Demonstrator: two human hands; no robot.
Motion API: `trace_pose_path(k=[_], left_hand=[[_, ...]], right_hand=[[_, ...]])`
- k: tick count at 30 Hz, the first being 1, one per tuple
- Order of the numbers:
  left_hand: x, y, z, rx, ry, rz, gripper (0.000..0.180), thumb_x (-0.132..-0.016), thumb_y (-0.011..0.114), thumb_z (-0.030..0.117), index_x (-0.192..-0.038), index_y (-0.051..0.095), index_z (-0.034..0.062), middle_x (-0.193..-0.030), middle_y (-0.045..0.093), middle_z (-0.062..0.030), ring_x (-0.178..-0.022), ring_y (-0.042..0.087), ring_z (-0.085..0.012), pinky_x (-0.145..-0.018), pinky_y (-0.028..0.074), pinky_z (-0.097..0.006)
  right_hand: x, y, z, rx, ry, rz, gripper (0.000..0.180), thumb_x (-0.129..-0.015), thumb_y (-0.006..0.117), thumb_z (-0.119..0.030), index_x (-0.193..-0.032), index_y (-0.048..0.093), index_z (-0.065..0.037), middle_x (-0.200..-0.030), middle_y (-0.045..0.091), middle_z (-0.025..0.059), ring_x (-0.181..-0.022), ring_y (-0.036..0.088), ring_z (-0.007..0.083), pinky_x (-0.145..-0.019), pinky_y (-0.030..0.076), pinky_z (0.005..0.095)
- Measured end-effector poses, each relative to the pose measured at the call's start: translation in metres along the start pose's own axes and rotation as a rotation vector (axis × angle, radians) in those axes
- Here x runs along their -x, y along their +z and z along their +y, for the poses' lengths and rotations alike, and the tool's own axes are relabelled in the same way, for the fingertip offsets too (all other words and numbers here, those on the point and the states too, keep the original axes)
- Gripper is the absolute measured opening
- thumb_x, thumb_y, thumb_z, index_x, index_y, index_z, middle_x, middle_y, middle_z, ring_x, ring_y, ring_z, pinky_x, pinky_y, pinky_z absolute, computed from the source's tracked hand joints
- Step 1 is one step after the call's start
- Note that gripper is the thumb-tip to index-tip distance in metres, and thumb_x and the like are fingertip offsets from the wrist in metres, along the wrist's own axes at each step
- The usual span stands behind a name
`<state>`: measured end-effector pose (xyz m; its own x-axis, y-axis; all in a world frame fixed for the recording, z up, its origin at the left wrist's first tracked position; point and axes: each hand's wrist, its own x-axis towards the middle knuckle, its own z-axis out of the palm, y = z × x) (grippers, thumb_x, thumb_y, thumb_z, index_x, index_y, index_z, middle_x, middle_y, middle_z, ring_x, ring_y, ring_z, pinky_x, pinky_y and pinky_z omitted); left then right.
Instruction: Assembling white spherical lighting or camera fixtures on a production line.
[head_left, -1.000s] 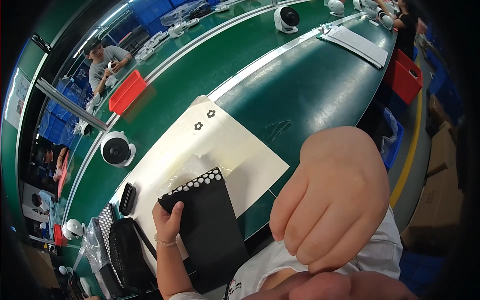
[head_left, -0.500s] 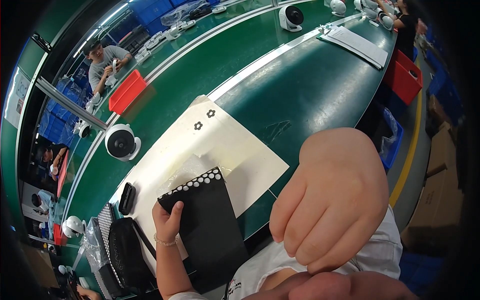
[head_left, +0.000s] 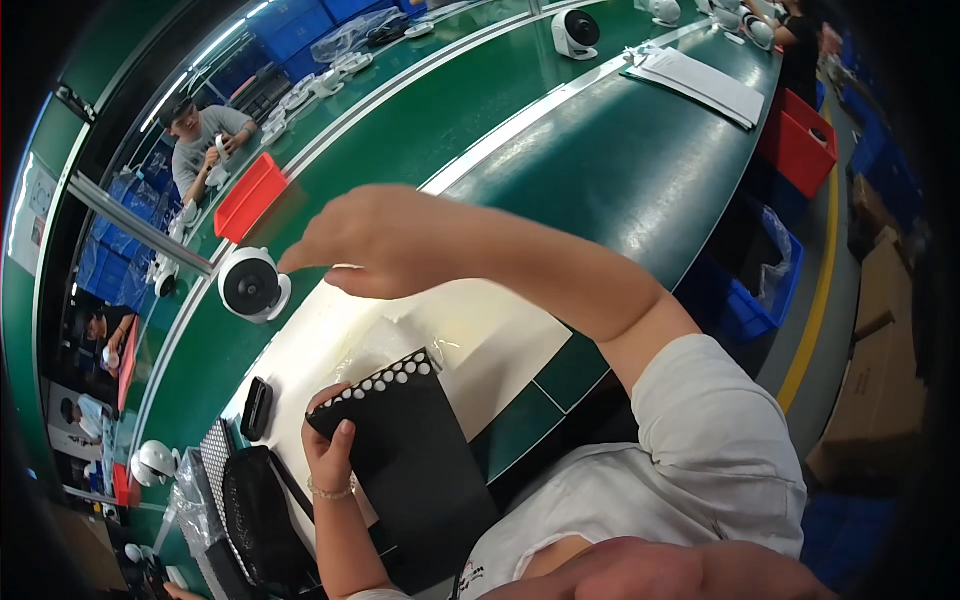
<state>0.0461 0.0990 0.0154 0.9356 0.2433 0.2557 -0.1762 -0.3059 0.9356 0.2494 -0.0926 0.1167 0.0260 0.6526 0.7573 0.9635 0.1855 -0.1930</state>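
My left hand (head_left: 328, 452) grips a black sheet (head_left: 415, 450) by its upper left corner, thumb on the front. White round dots run along the sheet's top edge. My right hand (head_left: 385, 240) stretches out over the bench, fingers apart, with nothing visible in it. Its fingertips come close to a white camera-like device (head_left: 250, 284) with a round black front; whether they touch cannot be made out. Beneath both hands lies a cream mat (head_left: 520, 325), with crumpled clear plastic (head_left: 378, 345) just beyond the black sheet.
A small black case (head_left: 257, 408) and a black pouch (head_left: 262, 515) lie left of my left hand. Beyond the device is a red bin (head_left: 250, 198). Papers (head_left: 695, 82) rest at the far right, and a blue crate (head_left: 760, 290) stands off the bench's right side.
My right hand has swung from close in front of me, at the right, out leftward across the bench to near the device. My left hand and the black sheet have barely moved.
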Motion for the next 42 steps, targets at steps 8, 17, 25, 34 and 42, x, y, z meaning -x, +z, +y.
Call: trace_pose_path(k=[8,17,25,34,42], left_hand=[[-0.004,0.012,0.011,-0.030,0.030,0.035,0.093,-0.068,0.066,0.043,-0.135,0.020,-0.0016,-0.119,0.046,-0.0178,-0.103,0.047,-0.0180,-0.086,0.036,-0.027],[-0.008,0.010,0.008,0.028,-0.081,-0.045,0.095,-0.067,0.067,0.045,-0.134,0.020,-0.0038,-0.126,0.040,-0.0204,-0.114,0.041,-0.0254,-0.092,0.034,-0.033],[-0.006,0.009,0.004,-0.004,-0.023,0.001,0.095,-0.067,0.068,0.043,-0.134,0.020,-0.0033,-0.123,0.043,-0.0204,-0.111,0.044,-0.0246,-0.090,0.036,-0.032],[-0.006,0.017,0.011,0.002,-0.046,0.050,0.095,-0.065,0.069,0.043,-0.136,0.020,0.0016,-0.100,0.055,-0.0111,-0.083,0.050,-0.0109,-0.075,0.038,-0.021],[-0.006,0.018,0.014,-0.020,-0.009,0.044,0.093,-0.066,0.070,0.039,-0.135,0.020,0.0001,-0.102,0.053,-0.0107,-0.097,0.049,-0.0154,-0.082,0.040,-0.025]], right_hand=[[0.026,0.117,0.024,-0.073,-0.009,-0.271,0.061,-0.067,0.054,-0.010,-0.126,0.038,-0.003,-0.124,0.046,0.0117,-0.093,0.055,0.0274,-0.082,0.041,0.0369],[0.033,0.133,0.017,-0.132,0.088,-0.380,0.074,-0.069,0.058,-0.020,-0.134,0.024,-0.008,-0.085,0.060,0.0145,-0.071,0.058,0.0316,-0.066,0.045,0.0384],[0.032,0.134,0.017,-0.034,0.048,-0.391,0.066,-0.070,0.057,-0.021,-0.129,0.032,-0.007,-0.072,0.060,0.0114,-0.066,0.058,0.0303,-0.059,0.047,0.0385],[0.036,0.141,0.019,0.024,-0.024,-0.268,0.060,-0.068,0.054,-0.021,-0.124,0.039,-0.005,-0.073,0.061,0.0088,-0.062,0.059,0.0262,-0.054,0.046,0.0354],[0.036,0.139,0.018,0.095,-0.052,-0.233,0.061,-0.068,0.054,-0.022,-0.124,0.040,-0.004,-0.067,0.060,0.0062,-0.057,0.058,0.0241,-0.053,0.044,0.0333]])
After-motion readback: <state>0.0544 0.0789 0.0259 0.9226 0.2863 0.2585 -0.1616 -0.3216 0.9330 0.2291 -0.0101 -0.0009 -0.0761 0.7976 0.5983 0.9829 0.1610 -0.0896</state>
